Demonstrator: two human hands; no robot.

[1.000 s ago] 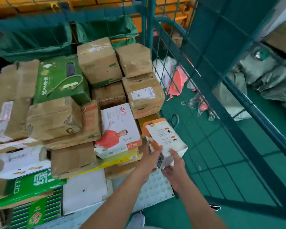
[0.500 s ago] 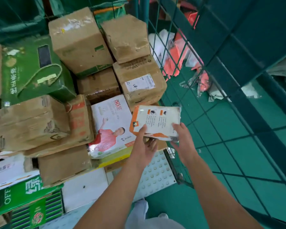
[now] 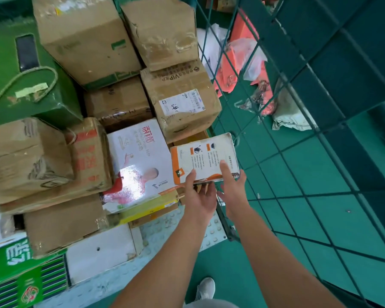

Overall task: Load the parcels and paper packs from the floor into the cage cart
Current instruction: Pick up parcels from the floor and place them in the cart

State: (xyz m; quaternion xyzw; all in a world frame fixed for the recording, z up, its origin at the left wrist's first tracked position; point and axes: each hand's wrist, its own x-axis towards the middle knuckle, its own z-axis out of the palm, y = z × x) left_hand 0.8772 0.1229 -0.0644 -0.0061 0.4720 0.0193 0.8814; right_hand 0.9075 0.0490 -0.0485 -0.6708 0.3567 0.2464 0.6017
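A flat white-and-orange paper pack lies level at the right edge of the load in the cage cart, just below a labelled cardboard box and beside a white box printed with a person in red. My left hand holds its near edge, thumb on top and fingers underneath. My right hand grips the near right corner, with one finger laid on the printed face. I cannot tell whether the pack rests on the parcels beneath it.
Cardboard boxes fill the cart, with a green gift box with a rope handle at the left. The cart's white studded floor shows at the front. A teal mesh panel stands at the right. Plastic bags and orange packets lie beyond it.
Both hands turned the pack from tilted to flat and carried it forward beside the white box. My view came closer to the cart and tipped downward.
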